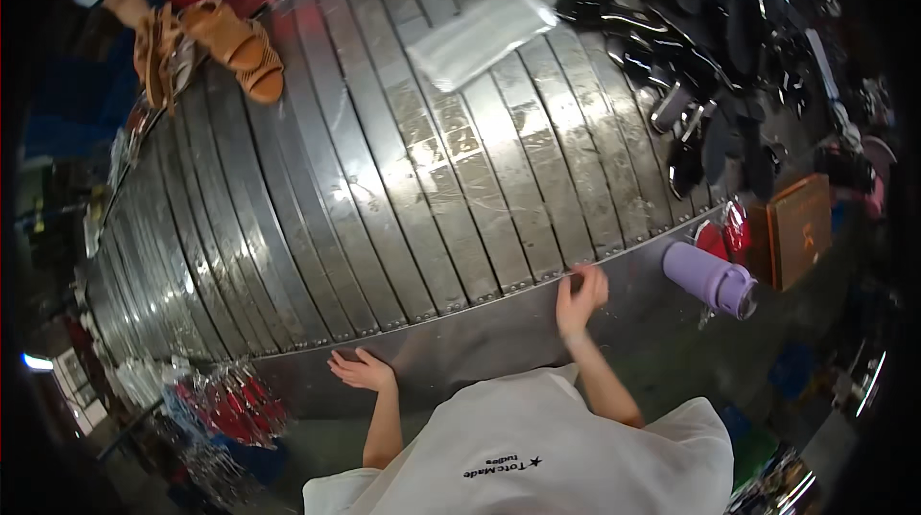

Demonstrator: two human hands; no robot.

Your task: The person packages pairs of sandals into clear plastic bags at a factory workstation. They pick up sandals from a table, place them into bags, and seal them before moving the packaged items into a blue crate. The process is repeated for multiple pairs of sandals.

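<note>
Currently, from the head camera, I look down on a slatted metal conveyor (297, 227), its near edge curving across in front of me. Both of my hands are bare and appear unoccupied. My left hand (363, 372) is just beside the near edge, over the metal side strip, its fingers (342, 358) spread apart with nothing between them. My right hand (580, 302) is at the same edge, farther right, fingers loosely curled, with a gap at the thumb and nothing visible in their hold; whether they touch the metal I cannot tell.

To the right of that hand, near the conveyor's near right corner, a purple tumbler (703, 275) lies tilted, with red packets (724, 230) and a brown box (799, 230) behind it. Black shoes (705, 31) crowd the far right corner. Toward the far edge, left of the shoes, a clear plastic sleeve (484, 34) lies flat across the slats. At the far left corner are tan sandals (235, 47), beside another person's arm (125, 5).
</note>
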